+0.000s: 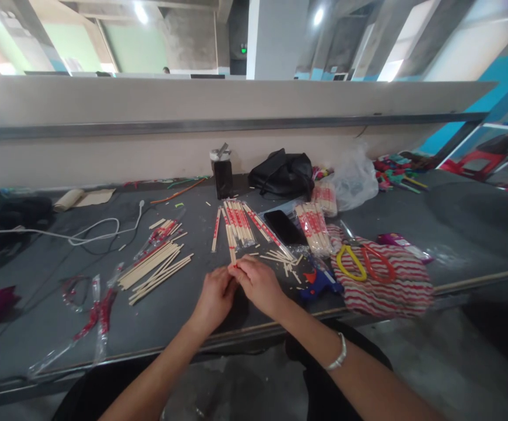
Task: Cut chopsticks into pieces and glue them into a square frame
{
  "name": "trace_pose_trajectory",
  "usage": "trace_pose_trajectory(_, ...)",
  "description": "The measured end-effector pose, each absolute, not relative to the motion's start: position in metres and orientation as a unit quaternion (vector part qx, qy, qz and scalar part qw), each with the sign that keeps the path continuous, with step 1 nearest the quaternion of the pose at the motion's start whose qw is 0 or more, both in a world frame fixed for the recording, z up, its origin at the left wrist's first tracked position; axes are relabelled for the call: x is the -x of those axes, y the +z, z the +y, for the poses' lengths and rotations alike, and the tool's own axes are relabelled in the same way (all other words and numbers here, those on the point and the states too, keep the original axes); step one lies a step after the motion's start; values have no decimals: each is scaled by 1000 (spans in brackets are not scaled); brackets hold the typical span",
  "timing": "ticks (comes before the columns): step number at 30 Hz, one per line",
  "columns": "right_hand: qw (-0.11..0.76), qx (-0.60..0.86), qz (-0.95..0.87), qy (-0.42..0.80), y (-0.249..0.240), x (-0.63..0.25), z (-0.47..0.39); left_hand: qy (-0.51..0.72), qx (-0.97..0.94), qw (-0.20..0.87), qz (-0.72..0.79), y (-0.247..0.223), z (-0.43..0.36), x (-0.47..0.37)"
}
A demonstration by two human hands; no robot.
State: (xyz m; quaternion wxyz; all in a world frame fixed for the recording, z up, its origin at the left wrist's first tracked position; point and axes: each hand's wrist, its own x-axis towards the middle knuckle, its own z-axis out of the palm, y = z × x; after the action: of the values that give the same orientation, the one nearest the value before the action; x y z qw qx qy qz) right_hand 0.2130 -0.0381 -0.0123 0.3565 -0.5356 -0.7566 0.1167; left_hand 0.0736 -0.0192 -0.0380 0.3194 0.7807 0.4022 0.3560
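My hands meet at the near end of a pale stick

I hold my right hand point(258, 283) palm down, wrist low over the table's point(157, 327) near edge, thumb and fingers closed on the near end of the pale stick point(232, 252), by its red bit. My left hand point(216, 295) comes in from the left, knuckles up, its fingers curled shut against my right fingertips; whether they pinch the stick too, I cannot tell. My forearms slant inward from the near side, the right one wearing a silver bracelet point(338, 352).

The stick points away from me, toward the red-banded sticks point(239, 222) just beyond. Loose bare sticks point(148, 266) lie to the left. To the right are a dark phone point(285, 227), a blue glue gun point(321, 283) and, on a striped cloth point(385, 292), scissors point(365, 262).
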Motion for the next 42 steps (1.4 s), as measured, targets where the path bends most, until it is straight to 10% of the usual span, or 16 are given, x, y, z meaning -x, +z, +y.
trace_pose_trajectory(17, 323, 541, -764, 139, -23, -220, -42, 435, -677, 479, 350, -9, -25, -70)
trace_pose_trajectory(33, 586, 463, -523, 411, 13, -243, -34, 304, -788, 372, 384, -8, -24, -65)
trace_pose_trajectory(42, 721, 519, -305, 343, 5, -293, -5, 204, -833, 297, 420, -3, -14, -46)
